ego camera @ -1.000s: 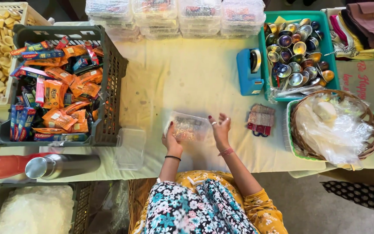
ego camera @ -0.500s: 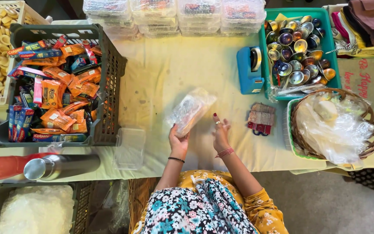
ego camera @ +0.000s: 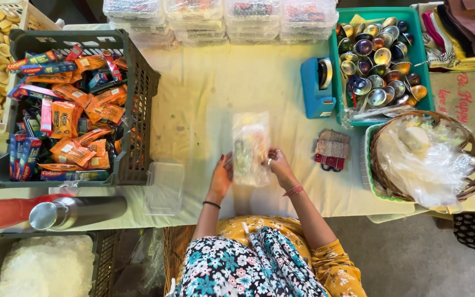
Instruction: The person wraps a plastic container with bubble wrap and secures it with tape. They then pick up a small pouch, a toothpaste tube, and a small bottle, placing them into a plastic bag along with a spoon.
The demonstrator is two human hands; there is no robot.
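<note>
Clear bag (ego camera: 250,147): a thin see-through plastic bag with small things inside, lying in the middle of the desk (ego camera: 210,82) near its front edge.
Left hand (ego camera: 222,177): fingers pinched on the bag's lower left edge.
Right hand (ego camera: 279,165): fingers pinched on the bag's right edge, near the bottom.
What is inside: something green and something pale; the view is too blurry to tell what they are.
How it feels: I think it is light, soft and floppy, and the plastic looks slippery.
Where to hold: by both side edges, or with a flat hand under it, so that it does not sag or tip.
Careful: a hard squeeze may crush what is inside or tear the thin plastic.
Left side of desk: a dark crate (ego camera: 133,110) full of orange packets.
Right side of desk: a teal tray (ego camera: 333,82) of shiny little bowls at the back, and a wicker basket (ego camera: 471,165) in front of it.
</note>
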